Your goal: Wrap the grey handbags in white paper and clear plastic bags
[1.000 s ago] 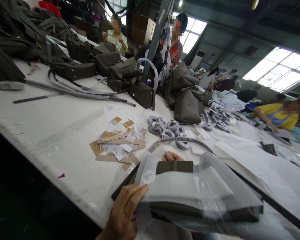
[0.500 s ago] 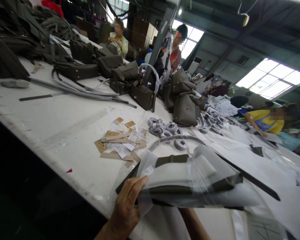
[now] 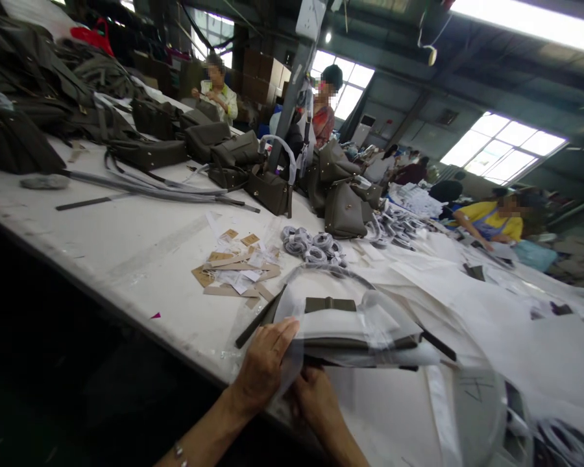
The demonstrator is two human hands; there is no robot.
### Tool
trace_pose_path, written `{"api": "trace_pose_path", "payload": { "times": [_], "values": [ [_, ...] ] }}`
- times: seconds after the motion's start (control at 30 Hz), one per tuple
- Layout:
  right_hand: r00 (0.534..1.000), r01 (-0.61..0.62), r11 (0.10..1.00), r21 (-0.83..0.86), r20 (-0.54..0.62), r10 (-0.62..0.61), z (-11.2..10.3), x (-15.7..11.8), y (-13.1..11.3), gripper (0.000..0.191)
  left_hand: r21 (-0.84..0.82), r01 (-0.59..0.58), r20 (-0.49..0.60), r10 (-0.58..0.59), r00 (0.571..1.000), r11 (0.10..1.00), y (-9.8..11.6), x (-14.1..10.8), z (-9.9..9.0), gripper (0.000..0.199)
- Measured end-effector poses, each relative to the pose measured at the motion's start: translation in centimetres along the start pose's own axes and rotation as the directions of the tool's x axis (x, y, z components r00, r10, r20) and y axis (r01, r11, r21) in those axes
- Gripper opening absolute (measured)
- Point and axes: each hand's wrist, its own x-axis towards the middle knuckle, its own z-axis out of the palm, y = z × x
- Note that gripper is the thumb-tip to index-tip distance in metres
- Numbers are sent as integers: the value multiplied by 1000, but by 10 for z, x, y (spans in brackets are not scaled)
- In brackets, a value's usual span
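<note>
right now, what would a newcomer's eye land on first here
Probably the dark bag, low in the centre, partly wrapped in cloudy film, with the left hand on its left end and the right hand at its near edge. Next, perhaps, the brown cards beyond it to the left, and the yellow shirt far right.

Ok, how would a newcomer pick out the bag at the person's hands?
Start at the white table and follow its near edge to the left hand and right hand. The dark olive bag is just beyond them. Unlike the dark bags farther back, its body is largely covered by whitish wrapping.
</note>
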Motion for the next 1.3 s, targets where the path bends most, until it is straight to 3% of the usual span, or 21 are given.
{"api": "trace_pose_path", "payload": {
  "times": [0.1,0.2,0.4,0.53,0.67,0.8,0.9,0.97,1.0,1.03,1.1,1.13,1.17,1.2,1.23,1.3],
  "values": [
    [997,-72,986,153,-12,75,17,-10,-7,46,25,-39,37,38,999,999,1,1,2,42],
    [996,-91,979,184,17,89,25,-17,-9,49,49,-68,70,65,995,996,1,0,5,42],
    [990,-122,959,258,98,100,10,-30,-7,40,48,-57,140,50,989,997,0,-3,9,48],
    [982,-137,935,328,167,86,6,-41,-5,39,10,-82,154,80,985,997,-2,-3,10,64],
    [955,-207,867,454,286,78,25,-50,5,47,-7,-99,213,98,972,995,-1,-2,9,68],
    [961,-218,778,589,271,64,37,-65,15,58,4,-133,245,127,961,991,1,-1,8,60],
    [891,-252,849,465,455,15,16,-90,2,46,-6,-132,253,129,959,991,2,-1,7,57],
    [811,-181,931,317,583,-40,-13,-106,-18,28,-13,-118,279,117,953,993,2,-1,6,59],
    [797,-145,946,291,600,-62,-29,-110,-31,24,-18,-112,296,112,949,994,2,-1,5,60],
    [828,-112,950,292,556,-74,-45,-111,-43,23,-26,-109,311,112,944,994,2,-1,5,62],
    [949,152,964,217,240,-204,-74,-101,-66,21,-51,-103,327,114,938,993,1,-2,4,66],
    [940,327,942,81,73,-332,-85,-91,-74,18,-64,-103,327,118,938,993,1,-3,4,68],
    [886,459,884,-84,-26,-463,-93,-79,-79,21,-76,-108,321,127,939,991,0,-3,4,70],
    [825,537,808,-242,-49,-563,-99,-65,-81,33,-83,-114,311,135,941,990,-1,-4,4,71],
    [777,582,726,-368,-12,-629,-103,-51,-80,47,-88,-122,300,143,943,989,-1,-5,5,72],
    [747,618,602,-506,141,-649,-104,-27,-74,67,-86,-136,277,155,948,987,-2,-5,6,71]
  ]
}}
